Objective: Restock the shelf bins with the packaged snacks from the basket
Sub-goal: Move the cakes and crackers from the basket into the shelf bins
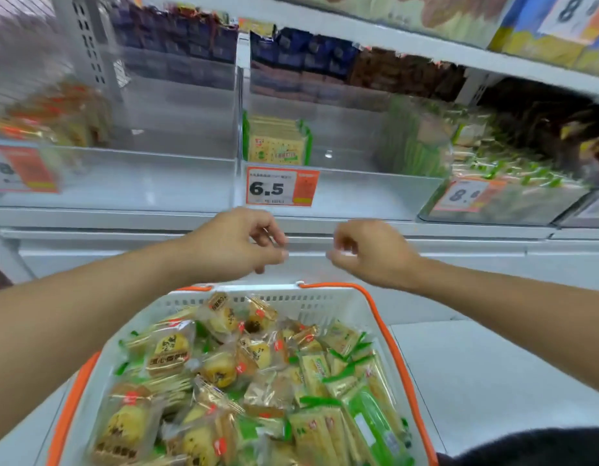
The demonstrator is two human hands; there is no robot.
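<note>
1. White plastic basket with orange rim (311, 299) sits nearest me, heaped with clear-wrapped yellow snack packets (220, 368).
2. My left hand (232, 243) and right hand (372, 252) hover above it, fingers loosely curled, both empty.
3. Beyond, a clear shelf bin (342, 193) holds green-edged cracker packs (278, 144) behind an orange price tag (281, 187).
</note>
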